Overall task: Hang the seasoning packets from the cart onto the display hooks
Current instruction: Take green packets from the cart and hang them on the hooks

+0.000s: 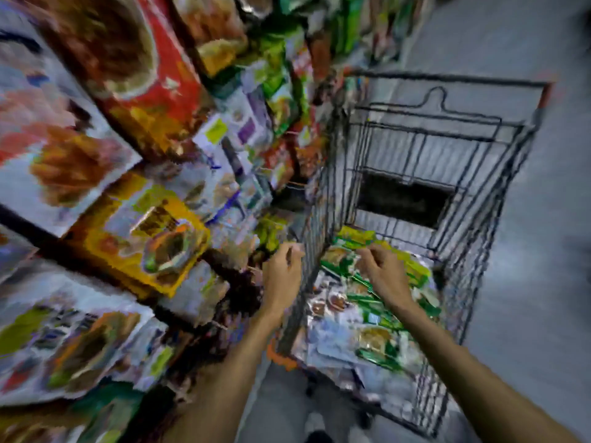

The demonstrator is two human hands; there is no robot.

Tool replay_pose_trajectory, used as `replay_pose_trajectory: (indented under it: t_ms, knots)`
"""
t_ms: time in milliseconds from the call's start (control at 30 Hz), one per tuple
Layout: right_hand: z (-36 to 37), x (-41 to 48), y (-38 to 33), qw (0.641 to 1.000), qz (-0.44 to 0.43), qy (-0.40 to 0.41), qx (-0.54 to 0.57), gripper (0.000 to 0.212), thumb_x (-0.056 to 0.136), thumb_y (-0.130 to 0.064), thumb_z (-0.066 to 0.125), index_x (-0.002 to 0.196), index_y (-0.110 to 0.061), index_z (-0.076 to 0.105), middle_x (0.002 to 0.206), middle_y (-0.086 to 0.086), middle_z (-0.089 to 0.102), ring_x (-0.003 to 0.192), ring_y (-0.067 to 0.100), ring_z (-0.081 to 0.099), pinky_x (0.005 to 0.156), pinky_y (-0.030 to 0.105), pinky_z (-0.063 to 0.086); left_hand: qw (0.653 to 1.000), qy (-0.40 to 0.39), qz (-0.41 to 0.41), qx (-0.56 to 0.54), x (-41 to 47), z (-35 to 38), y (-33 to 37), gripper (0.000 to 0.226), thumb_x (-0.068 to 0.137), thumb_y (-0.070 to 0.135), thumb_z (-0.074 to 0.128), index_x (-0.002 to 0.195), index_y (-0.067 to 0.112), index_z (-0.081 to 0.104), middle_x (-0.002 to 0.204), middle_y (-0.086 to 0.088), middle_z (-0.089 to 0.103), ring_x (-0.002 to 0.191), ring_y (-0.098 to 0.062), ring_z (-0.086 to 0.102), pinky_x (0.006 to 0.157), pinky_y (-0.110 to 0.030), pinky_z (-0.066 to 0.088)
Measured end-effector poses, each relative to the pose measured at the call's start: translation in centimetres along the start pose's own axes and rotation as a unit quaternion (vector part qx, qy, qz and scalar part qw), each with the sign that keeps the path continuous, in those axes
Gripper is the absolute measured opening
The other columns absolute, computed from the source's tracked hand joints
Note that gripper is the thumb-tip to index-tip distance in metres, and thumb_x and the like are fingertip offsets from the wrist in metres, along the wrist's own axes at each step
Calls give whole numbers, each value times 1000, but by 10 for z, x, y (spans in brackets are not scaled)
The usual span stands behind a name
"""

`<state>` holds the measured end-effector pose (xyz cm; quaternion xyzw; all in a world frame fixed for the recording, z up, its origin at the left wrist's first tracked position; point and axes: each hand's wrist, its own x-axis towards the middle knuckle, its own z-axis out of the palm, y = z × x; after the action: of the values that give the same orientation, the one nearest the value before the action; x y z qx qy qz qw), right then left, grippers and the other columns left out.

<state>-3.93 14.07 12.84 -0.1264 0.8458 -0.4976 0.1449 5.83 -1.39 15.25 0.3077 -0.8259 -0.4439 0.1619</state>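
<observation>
The whole frame is blurred by motion. A black wire cart (447,148) stands on the right, and a pile of green, yellow and silver seasoning packets (361,321) lies in its near end. My right hand (385,271) is inside the cart, over the pile, its fingers curled down onto the top edge of a green-yellow packet (412,266). My left hand (283,273) hovers just outside the cart's left wall, close to the display, with its fingers curled. The blur hides whether it holds anything. Packets hang in rows on the display (243,129), and the hooks cannot be made out.
Large colourful packets (137,238) fill the shelving on the left, close to my left arm. Grey floor (543,282) runs to the right of the cart. The cart's far end shows bare wire and a dark panel (403,199). My shoes (316,426) show below.
</observation>
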Motion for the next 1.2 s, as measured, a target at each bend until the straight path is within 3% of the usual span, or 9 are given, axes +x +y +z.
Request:
replay_pose_trajectory:
  t_ms: [100, 233, 333, 433, 567, 733, 867, 1000, 1200]
  knots:
    - [-2, 0, 69, 994, 94, 45, -30, 31, 99, -19, 46, 86, 1, 66, 82, 19, 70, 77, 34, 65, 72, 42, 51, 994, -99, -39, 18, 9, 56, -42, 21, 99, 15, 43, 95, 7, 62, 92, -19, 68, 79, -27, 63, 73, -37, 49]
    - [11, 0, 143, 974, 200, 78, -68, 34, 99, -20, 46, 83, 2, 66, 81, 20, 68, 75, 35, 62, 67, 37, 44, 981, -171, -78, 55, 17, 111, -99, 20, 97, 10, 45, 100, 2, 64, 97, -20, 67, 78, -23, 56, 56, -23, 29]
    - [26, -1, 191, 960, 255, 79, -88, 32, 98, -17, 47, 83, 3, 66, 81, 21, 67, 77, 35, 62, 61, 33, 36, 969, -205, -94, 97, 22, 140, -138, 23, 97, 9, 46, 106, -2, 65, 99, -25, 66, 87, -34, 61, 63, -27, 33]
    - [40, -6, 229, 946, 299, 77, -102, 33, 100, -20, 44, 73, -5, 58, 76, 19, 63, 68, 29, 55, 51, 30, 25, 959, -237, -86, 132, 27, 165, -165, 25, 97, 10, 44, 91, -8, 60, 86, -32, 61, 81, -39, 59, 69, -41, 42]
    - [58, -11, 264, 928, 350, 75, -105, 28, 100, -19, 46, 95, 4, 62, 89, 22, 66, 81, 34, 61, 63, 33, 37, 958, -241, -84, 130, 46, 201, -173, 22, 97, 6, 44, 84, -6, 58, 85, -37, 61, 71, -39, 57, 54, -32, 25]
    - [74, -15, 282, 909, 387, 94, -121, 23, 95, -20, 57, 78, -7, 46, 79, 14, 46, 74, 21, 45, 65, 28, 30, 962, -233, -40, 139, 88, 255, -171, 26, 99, 13, 42, 107, -2, 61, 104, -24, 63, 93, -35, 58, 67, -33, 36]
    - [82, -18, 285, 903, 392, 92, -149, 40, 87, -33, 66, 105, 2, 57, 102, 21, 56, 97, 33, 54, 77, 38, 43, 949, -260, -18, 179, 114, 301, -167, 37, 98, 22, 46, 127, -3, 49, 126, -23, 52, 115, -37, 49, 88, -40, 41]
    - [88, -17, 286, 891, 400, 106, -187, 55, 84, -46, 66, 116, -3, 53, 116, 16, 52, 108, 30, 48, 85, 37, 41, 946, -254, -57, 196, 123, 328, -163, 52, 97, 24, 51, 140, 2, 33, 150, -17, 28, 134, -32, 31, 103, -41, 34]
    - [89, -19, 289, 889, 413, 134, -148, 66, 82, -47, 68, 124, -1, 46, 120, 18, 52, 112, 31, 49, 92, 42, 45, 957, -217, -164, 105, 135, 342, -153, 55, 83, 14, 71, 129, 0, 46, 134, -16, 49, 121, -31, 49, 95, -35, 43]
